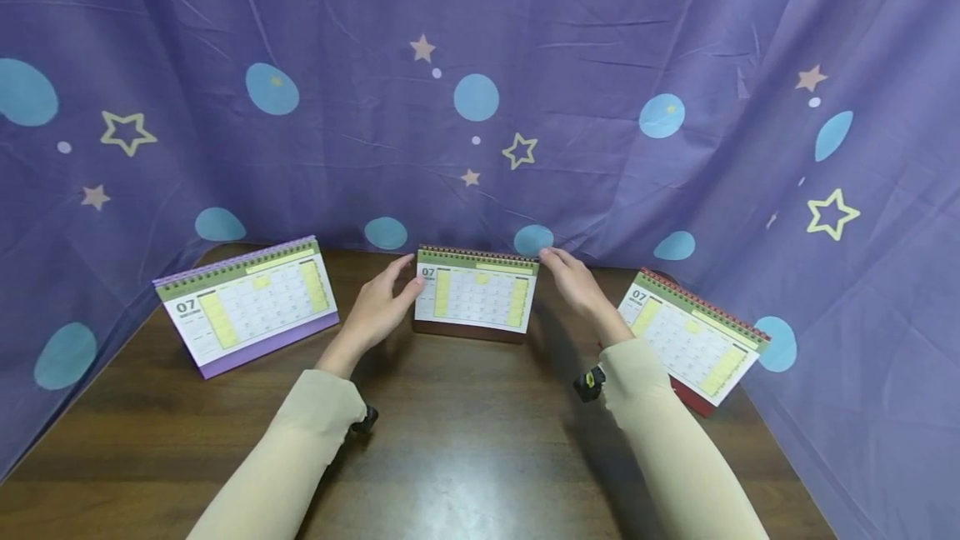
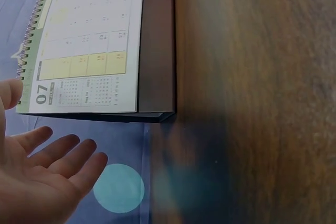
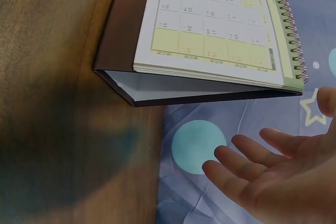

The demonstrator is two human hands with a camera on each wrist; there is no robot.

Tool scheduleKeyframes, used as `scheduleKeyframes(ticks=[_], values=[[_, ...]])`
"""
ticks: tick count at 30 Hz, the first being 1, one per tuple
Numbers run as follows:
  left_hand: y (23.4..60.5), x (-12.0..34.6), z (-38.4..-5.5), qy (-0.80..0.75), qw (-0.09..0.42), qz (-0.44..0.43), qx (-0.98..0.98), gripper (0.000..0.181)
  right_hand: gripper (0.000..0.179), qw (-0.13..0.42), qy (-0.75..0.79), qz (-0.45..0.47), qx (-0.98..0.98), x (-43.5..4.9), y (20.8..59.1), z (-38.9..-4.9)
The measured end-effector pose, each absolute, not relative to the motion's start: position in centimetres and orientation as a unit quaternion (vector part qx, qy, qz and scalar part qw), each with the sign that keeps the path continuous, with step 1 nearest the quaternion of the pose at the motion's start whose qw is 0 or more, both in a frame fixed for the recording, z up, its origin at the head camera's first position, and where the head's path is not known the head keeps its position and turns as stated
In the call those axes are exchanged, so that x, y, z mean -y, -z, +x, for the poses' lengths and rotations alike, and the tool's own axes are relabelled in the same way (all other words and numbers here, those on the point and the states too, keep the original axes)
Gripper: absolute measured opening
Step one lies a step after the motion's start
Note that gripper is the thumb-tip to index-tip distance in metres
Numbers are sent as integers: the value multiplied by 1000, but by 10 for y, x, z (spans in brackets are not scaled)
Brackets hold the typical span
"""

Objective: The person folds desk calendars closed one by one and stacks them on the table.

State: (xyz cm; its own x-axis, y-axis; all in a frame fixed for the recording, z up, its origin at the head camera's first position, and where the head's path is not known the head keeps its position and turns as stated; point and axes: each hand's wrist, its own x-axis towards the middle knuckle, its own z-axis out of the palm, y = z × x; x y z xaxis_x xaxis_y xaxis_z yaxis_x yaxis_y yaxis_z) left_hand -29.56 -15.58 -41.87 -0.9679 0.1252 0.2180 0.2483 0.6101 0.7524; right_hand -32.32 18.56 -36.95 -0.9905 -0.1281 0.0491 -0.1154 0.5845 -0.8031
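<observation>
A brown-based desk calendar (image 1: 480, 294) stands upright at the middle of the table, its page reading 07. My left hand (image 1: 381, 307) is at its left side, fingers spread and relaxed, with the thumb close to the page edge. At the upper right corner is my right hand (image 1: 576, 280), its fingertips right by the spiral binding. In the left wrist view, the left hand's fingers (image 2: 68, 156) lie beside the calendar's end with a gap. The right wrist view has the right hand's fingers (image 3: 247, 156) loosely extended below the calendar's open triangular side (image 3: 184, 87).
A purple-based desk calendar (image 1: 251, 307) stands at the left, angled inward. On the right, a red-based desk calendar (image 1: 690, 340) is partly covered by my right forearm. A purple curtain (image 1: 480, 165) with dots and stars hangs behind the wooden table (image 1: 465, 423).
</observation>
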Motion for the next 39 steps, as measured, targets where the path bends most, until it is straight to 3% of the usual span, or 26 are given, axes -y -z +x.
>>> scheduleKeyframes(ticks=[15, 24, 39], values=[[429, 152, -297, 441, 82, -94, 889, 65, 74, 56, 493, -33, -868, -183, 380, -325], [437, 146, -297, 466, 74, -84, 878, 60, 60, 103, 623, -1, -775, -174, 391, -330], [447, 142, -299, 473, 63, -83, 875, 63, 70, 183, 636, 15, -749, -178, 395, -322]])
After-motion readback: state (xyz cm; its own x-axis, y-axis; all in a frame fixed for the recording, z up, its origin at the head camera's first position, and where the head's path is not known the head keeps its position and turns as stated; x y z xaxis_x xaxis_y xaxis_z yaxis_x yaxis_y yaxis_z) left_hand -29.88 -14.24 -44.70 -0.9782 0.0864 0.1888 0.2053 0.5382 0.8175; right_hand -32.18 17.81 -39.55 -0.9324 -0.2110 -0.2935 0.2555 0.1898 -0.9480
